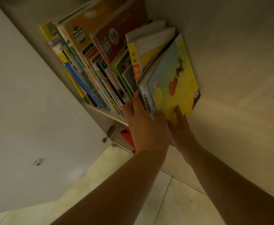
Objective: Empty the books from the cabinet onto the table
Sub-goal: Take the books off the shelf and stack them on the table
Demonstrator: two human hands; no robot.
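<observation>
Books (90,65) are packed upright in a row on a shelf (110,115) inside an open cabinet (230,78), leaning toward its right side. At the right end of the row, a small bundle of books is gripped by both hands, and its front is formed by a yellow picture book (173,78) with a blue sky, a red shape and a dark animal figure on the cover. The left hand (144,124) is closed around the spines at the bundle's lower left, its fingers tucked between the bundle and the rest of the row. The right hand (181,129) is pressed flat against the lower part of the yellow cover, fingers spread upward. The bundle is thus clamped between the two hands, and its base is seen at the shelf's front edge. The cabinet door (27,111) is swung open at the left, with a metal hinge (108,133) visible below the shelf. A red object (127,138) is partly hidden behind the left wrist. Pale floor tiles (165,200) are seen below the arms.
</observation>
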